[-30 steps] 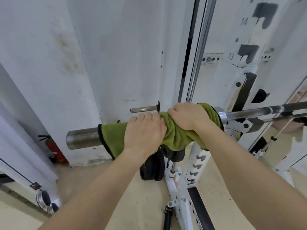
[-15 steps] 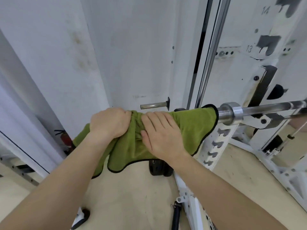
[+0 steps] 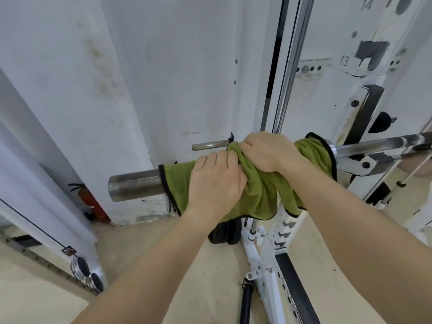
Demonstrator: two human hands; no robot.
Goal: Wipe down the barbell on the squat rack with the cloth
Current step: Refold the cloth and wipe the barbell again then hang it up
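A green cloth (image 3: 261, 185) with a black hem is draped over the thick left sleeve of the steel barbell (image 3: 135, 185), which lies across the white squat rack (image 3: 364, 73). My left hand (image 3: 216, 181) grips the cloth around the sleeve, fingers curled over the top. Just to its right, my right hand (image 3: 268, 152) grips the bunched cloth close to the sleeve's collar. The bare sleeve end sticks out to the left of the cloth. The thin shaft (image 3: 385, 143) runs off to the right.
A white wall stands close behind the bar, with a short steel peg (image 3: 210, 145) poking out of it. Black weight plates (image 3: 225, 232) lean at the rack's foot. A red fire extinguisher (image 3: 91, 202) stands on the floor at the left. Roller wheels (image 3: 87, 274) sit at lower left.
Both hands slid the cloth to the right along the sleeve, from its left end back toward the collar. The bare sleeve end, covered half a second ago, shows again.
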